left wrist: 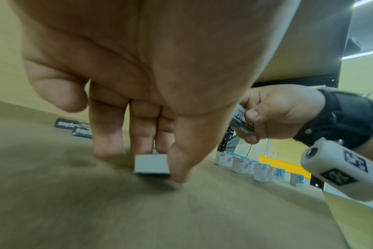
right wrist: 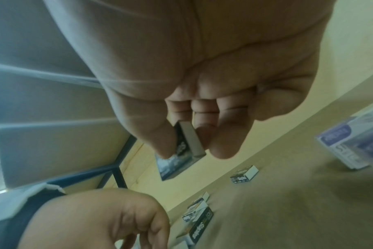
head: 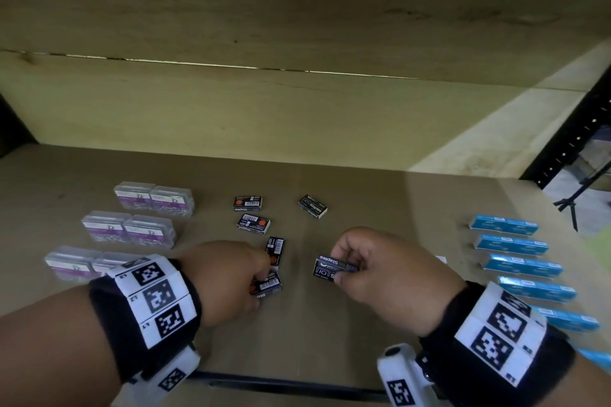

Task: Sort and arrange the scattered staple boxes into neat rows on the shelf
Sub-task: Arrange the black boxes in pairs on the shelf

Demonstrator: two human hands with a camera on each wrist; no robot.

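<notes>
Small black staple boxes lie scattered mid-shelf: one (head: pixel 248 203), a second (head: pixel 253 223), a third (head: pixel 312 206) and a fourth (head: pixel 275 250). My left hand (head: pixel 263 277) reaches down and pinches a further black box (left wrist: pixel 151 164) that lies on the shelf, thumb on one side and fingers on the other. My right hand (head: pixel 347 271) hovers above the shelf and pinches black staple boxes (head: pixel 332 268) between thumb and fingers; in the right wrist view these held boxes (right wrist: pixel 187 144) look like two held together.
Clear plastic boxes with purple labels (head: pixel 153 198) sit in paired rows on the left. Blue boxes (head: pixel 502 225) form a column along the right edge. The wooden back wall (head: pixel 297 109) rises behind, and a black shelf post (head: pixel 575 139) stands at the right.
</notes>
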